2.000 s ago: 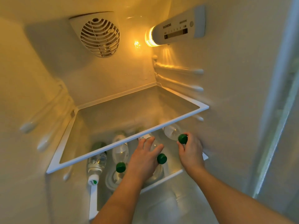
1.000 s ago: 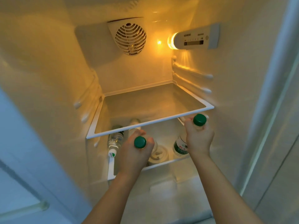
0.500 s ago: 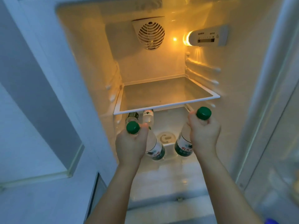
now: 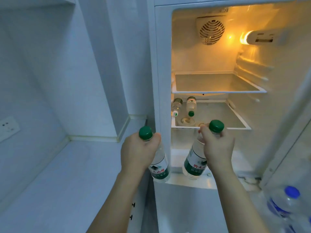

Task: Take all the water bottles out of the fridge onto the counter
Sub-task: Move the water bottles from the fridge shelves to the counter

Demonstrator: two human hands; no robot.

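The left hand (image 4: 138, 153) grips a green-capped water bottle (image 4: 159, 167) by its neck, in front of the left edge of the open fridge (image 4: 161, 81), near the white table (image 4: 67, 174) at the left. The right hand (image 4: 217, 148) grips a second bottle (image 4: 195, 163) in front of the fridge opening. Two more bottles (image 4: 191, 105) lie on the lower shelf (image 4: 235, 122), at its far left. A blue-capped bottle (image 4: 286, 204) stands in the door at the near right.

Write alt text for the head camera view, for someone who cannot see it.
A person's left hand and right hand each grip a green-capped water bottle by the neck in front of an open, lit fridge. Two more bottles lie on its lower shelf; a pale counter sits to the left.
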